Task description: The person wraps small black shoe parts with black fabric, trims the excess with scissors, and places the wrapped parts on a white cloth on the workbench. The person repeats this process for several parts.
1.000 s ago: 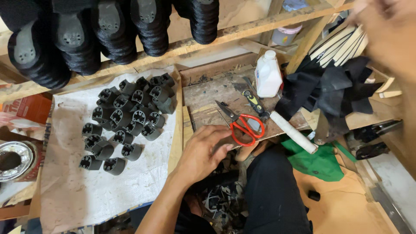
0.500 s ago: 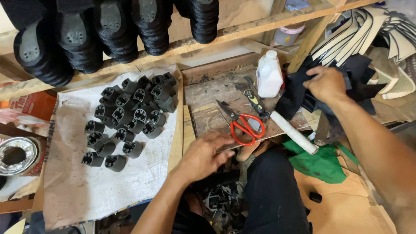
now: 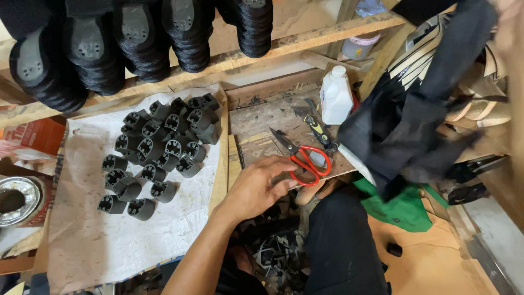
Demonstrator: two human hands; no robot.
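Observation:
My left hand [image 3: 256, 188] rests on the front edge of a worn wooden board [image 3: 262, 120], fingers lightly curled and holding nothing. Its fingertips lie beside the red-handled scissors [image 3: 308, 161] on the board. My right hand [image 3: 510, 13] is blurred at the top right corner, gripping a bundle of black fabric pieces [image 3: 404, 125]. The bundle hangs down over the board's right end. A yellow-and-black utility knife [image 3: 322, 131] lies just behind the scissors.
A white plastic bottle [image 3: 335, 98] stands at the board's back. Several black moulded heel blocks [image 3: 164, 142] sit on white paper [image 3: 109, 229] at left. Stacked black soles [image 3: 109, 49] hang over a wooden rail. A green cloth [image 3: 404, 210] and a metal tin [image 3: 16, 199] lie nearby.
My right hand came down onto the black fabric at right, then rose to the top right corner with the bundle in it. My left hand stayed on the board.

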